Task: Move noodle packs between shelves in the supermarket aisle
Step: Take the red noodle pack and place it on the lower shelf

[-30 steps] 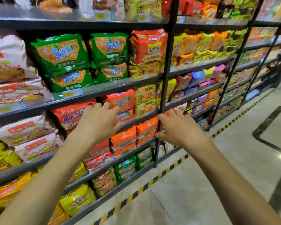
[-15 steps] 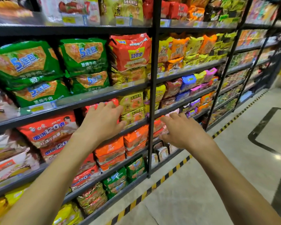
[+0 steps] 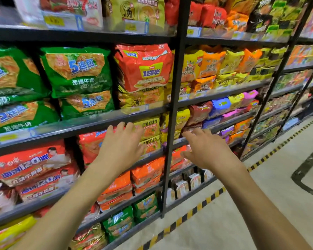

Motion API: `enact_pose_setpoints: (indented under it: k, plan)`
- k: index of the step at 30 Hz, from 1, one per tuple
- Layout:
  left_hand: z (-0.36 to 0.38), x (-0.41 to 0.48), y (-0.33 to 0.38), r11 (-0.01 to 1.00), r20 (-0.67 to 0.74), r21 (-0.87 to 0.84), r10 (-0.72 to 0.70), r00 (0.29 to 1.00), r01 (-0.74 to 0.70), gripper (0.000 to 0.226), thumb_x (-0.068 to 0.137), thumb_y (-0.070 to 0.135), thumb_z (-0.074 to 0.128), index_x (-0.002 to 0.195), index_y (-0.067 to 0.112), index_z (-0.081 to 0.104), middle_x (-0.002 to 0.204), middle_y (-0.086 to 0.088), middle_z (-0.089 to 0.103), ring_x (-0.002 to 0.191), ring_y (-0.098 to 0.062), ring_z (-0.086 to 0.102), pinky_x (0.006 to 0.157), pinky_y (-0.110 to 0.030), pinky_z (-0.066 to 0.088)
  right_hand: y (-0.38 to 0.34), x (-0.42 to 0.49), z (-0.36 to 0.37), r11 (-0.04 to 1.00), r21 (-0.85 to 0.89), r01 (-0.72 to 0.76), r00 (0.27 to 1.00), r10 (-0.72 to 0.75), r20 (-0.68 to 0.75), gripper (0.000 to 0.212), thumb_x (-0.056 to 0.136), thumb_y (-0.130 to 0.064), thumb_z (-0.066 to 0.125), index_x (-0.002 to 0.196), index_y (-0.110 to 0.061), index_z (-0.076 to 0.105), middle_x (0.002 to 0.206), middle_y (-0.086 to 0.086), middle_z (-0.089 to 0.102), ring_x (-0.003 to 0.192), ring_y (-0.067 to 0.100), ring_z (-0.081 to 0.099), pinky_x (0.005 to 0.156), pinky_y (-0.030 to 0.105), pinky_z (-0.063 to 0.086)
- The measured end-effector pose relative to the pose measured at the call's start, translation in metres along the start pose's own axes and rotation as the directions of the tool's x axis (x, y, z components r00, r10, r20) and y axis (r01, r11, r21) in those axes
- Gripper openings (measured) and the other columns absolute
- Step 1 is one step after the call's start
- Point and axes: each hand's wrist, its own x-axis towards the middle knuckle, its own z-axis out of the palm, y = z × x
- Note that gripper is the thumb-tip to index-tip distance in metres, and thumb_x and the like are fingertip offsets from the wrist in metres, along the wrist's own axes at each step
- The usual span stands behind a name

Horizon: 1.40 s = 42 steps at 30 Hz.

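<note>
Both my hands reach toward the middle shelf of a black rack full of noodle packs. My left hand [image 3: 121, 147] is spread, fingers apart, in front of a red noodle pack [image 3: 90, 147] and two stacked yellow packs [image 3: 150, 127]. My right hand [image 3: 204, 148] is spread too, right of the black upright post [image 3: 172, 123], in front of the shelf edge with red-orange packs [image 3: 177, 156] just below. Neither hand holds anything. Whether the fingertips touch the packs I cannot tell.
Green five-packs [image 3: 78, 73] and a big red pack [image 3: 145, 67] fill the shelf above. Orange packs [image 3: 146, 172] and small cartons [image 3: 193, 181] sit lower. The tiled aisle floor [image 3: 260, 204] with a yellow-black stripe [image 3: 213, 193] lies to the right.
My view has moved rightward along the rack and closer to it. Both hands stayed spread and moved a little forward and up toward the middle shelf.
</note>
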Motion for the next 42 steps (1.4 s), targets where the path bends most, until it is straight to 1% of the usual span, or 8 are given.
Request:
enact_pose_setpoints:
  k: [8, 14, 22, 28, 31, 34, 38, 42]
  plan:
    - [0.015, 0.048, -0.01, 0.994, 0.012, -0.015, -0.108, 0.994, 0.108, 0.05, 0.098, 0.051, 0.051, 0.141, 0.025, 0.053, 0.14, -0.006, 0.056, 0.133, -0.032, 0.05, 0.106, -0.05, 0.042, 0.02, 0.079, 0.012, 0.994, 0.03, 0.103, 0.991, -0.1, -0.087, 0.064, 0.1, -0.053, 0.048, 0.153, -0.022, 0.031, 0.156, 0.009, 0.037, 0.144, 0.033, 0.033, 0.108, 0.048, 0.039]
    - [0.03, 0.1, -0.016, 0.966, 0.06, -0.123, -0.224, 0.973, 0.229, 0.055, 0.101, 0.052, 0.047, 0.151, 0.029, 0.04, 0.147, -0.002, 0.049, 0.136, -0.028, 0.046, 0.104, -0.046, 0.045, 0.05, 0.147, 0.009, 0.984, 0.047, 0.169, 0.965, -0.156, -0.211, 0.056, 0.101, -0.05, 0.047, 0.149, -0.021, 0.036, 0.143, 0.007, 0.049, 0.132, 0.029, 0.046, 0.093, 0.042, 0.048]
    - [0.045, 0.17, -0.019, 0.873, -0.105, -0.314, -0.423, 0.9, 0.373, 0.057, 0.1, 0.044, 0.053, 0.153, 0.03, 0.038, 0.147, -0.004, 0.051, 0.131, -0.031, 0.05, 0.099, -0.049, 0.049, 0.095, 0.259, -0.007, 0.917, 0.134, 0.375, 0.836, -0.272, -0.477, 0.06, 0.102, -0.043, 0.049, 0.156, -0.028, 0.025, 0.144, 0.001, 0.045, 0.125, 0.024, 0.05, 0.072, 0.031, 0.043]
    - [0.071, 0.196, -0.026, 0.797, -0.269, -0.515, -0.5, 0.823, 0.316, 0.079, 0.099, 0.035, 0.058, 0.159, 0.041, 0.007, 0.161, 0.0, 0.033, 0.145, -0.025, 0.038, 0.111, -0.045, 0.038, 0.098, 0.328, 0.0, 0.691, 0.344, 0.636, 0.692, -0.314, -0.649, 0.083, 0.098, -0.034, 0.06, 0.159, -0.037, 0.004, 0.156, -0.002, 0.032, 0.136, 0.02, 0.042, 0.091, 0.036, 0.05]
    - [0.083, 0.207, -0.028, 0.79, -0.326, -0.554, -0.497, 0.804, 0.264, 0.084, 0.1, 0.032, 0.06, 0.158, 0.043, 0.001, 0.163, 0.016, 0.017, 0.148, -0.013, 0.029, 0.112, -0.034, 0.032, 0.088, 0.346, 0.008, 0.459, 0.544, 0.702, 0.691, -0.254, -0.677, 0.09, 0.097, -0.033, 0.064, 0.158, -0.043, -0.002, 0.157, -0.008, 0.028, 0.139, 0.003, 0.032, 0.102, 0.037, 0.047]
    - [0.095, 0.219, -0.032, 0.788, -0.384, -0.584, -0.482, 0.787, 0.197, 0.087, 0.099, 0.029, 0.061, 0.157, 0.045, -0.003, 0.159, 0.033, 0.004, 0.147, 0.0, 0.023, 0.113, -0.028, 0.028, 0.077, 0.362, 0.014, 0.372, 0.558, 0.742, 0.656, -0.229, -0.72, 0.093, 0.096, -0.034, 0.065, 0.155, -0.049, -0.005, 0.156, -0.017, 0.024, 0.132, -0.015, 0.023, 0.103, 0.032, 0.043]
    - [0.106, 0.234, -0.039, 0.77, -0.428, -0.622, -0.487, 0.762, 0.143, 0.096, 0.095, 0.028, 0.065, 0.153, 0.052, -0.007, 0.159, 0.04, -0.002, 0.146, 0.018, 0.011, 0.113, -0.004, 0.018, 0.063, 0.379, 0.013, 0.287, 0.561, 0.777, 0.623, -0.22, -0.75, 0.096, 0.096, -0.035, 0.066, 0.154, -0.05, -0.009, 0.155, -0.034, 0.007, 0.147, -0.001, 0.022, 0.111, 0.034, 0.035]
    - [0.107, 0.248, -0.045, 0.754, -0.458, -0.65, -0.485, 0.745, 0.091, 0.103, 0.092, 0.025, 0.069, 0.153, 0.055, -0.009, 0.16, 0.039, 0.006, 0.144, 0.018, 0.021, 0.111, -0.003, 0.024, 0.048, 0.396, 0.014, 0.234, 0.644, 0.728, 0.685, -0.23, -0.691, 0.101, 0.094, -0.033, 0.068, 0.151, -0.056, -0.012, 0.165, -0.015, 0.018, 0.149, 0.008, 0.027, 0.119, 0.045, 0.034]
